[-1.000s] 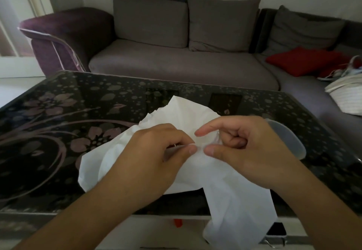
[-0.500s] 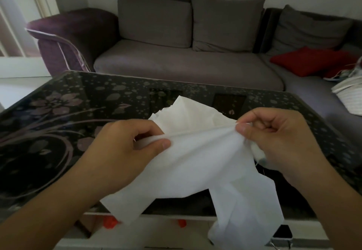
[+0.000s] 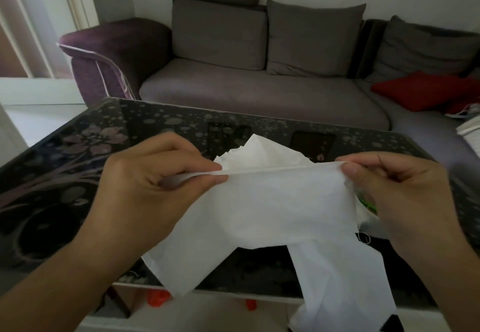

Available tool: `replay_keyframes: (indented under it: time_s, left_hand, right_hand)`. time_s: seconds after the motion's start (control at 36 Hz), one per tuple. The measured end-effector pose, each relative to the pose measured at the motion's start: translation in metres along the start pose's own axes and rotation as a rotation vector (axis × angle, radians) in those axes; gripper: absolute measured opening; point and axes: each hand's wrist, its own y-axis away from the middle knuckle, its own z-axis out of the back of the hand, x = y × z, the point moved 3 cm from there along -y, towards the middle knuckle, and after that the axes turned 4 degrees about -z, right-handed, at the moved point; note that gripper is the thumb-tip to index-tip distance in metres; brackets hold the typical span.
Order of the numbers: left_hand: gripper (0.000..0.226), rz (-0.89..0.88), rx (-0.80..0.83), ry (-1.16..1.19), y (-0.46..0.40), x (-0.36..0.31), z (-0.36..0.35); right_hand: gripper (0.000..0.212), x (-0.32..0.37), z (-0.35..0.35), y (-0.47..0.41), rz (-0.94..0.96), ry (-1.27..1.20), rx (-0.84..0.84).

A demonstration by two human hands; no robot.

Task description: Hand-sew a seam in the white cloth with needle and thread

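Observation:
The white cloth (image 3: pixel 275 201) is held up above the dark table, its folded top edge stretched taut between my two hands. My left hand (image 3: pixel 153 183) pinches the left end of that fold between thumb and fingers. My right hand (image 3: pixel 394 191) pinches the right end the same way. The rest of the cloth hangs down over the table's near edge. A short loop of white thread (image 3: pixel 363 238) dangles beside the cloth under my right hand. No needle is visible.
The black glass table (image 3: pixel 65 175) with a flower pattern lies under my hands. A grey sofa (image 3: pixel 259 97) with a purple arm stands behind it, with a red cushion (image 3: pixel 420 90) at the right. Small orange objects (image 3: pixel 155 299) lie below the table's near edge.
My hands moved apart from a close pinch at the middle and drew the folded edge of the cloth straight and taut. The cloth lifted off the table.

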Motion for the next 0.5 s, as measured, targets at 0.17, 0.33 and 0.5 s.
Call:
replay_keyframes:
  time_s: [0.17, 0.33, 0.5]
  left_hand:
    - [0.016, 0.118, 0.057, 0.085, -0.004, 0.013, -0.001]
    - [0.01, 0.371, 0.305, -0.075, -0.001, 0.035, -0.011]
    - [0.045, 0.375, 0.585, -0.081, 0.005, 0.017, -0.035]
  right_hand:
    - [0.01, 0.001, -0.003, -0.005, -0.022, -0.106, 0.124]
    - [0.01, 0.004, -0.015, 0.002, -0.02, -0.062, 0.284]
    - [0.014, 0.012, -0.022, 0.008, 0.138, 0.136, 0.358]
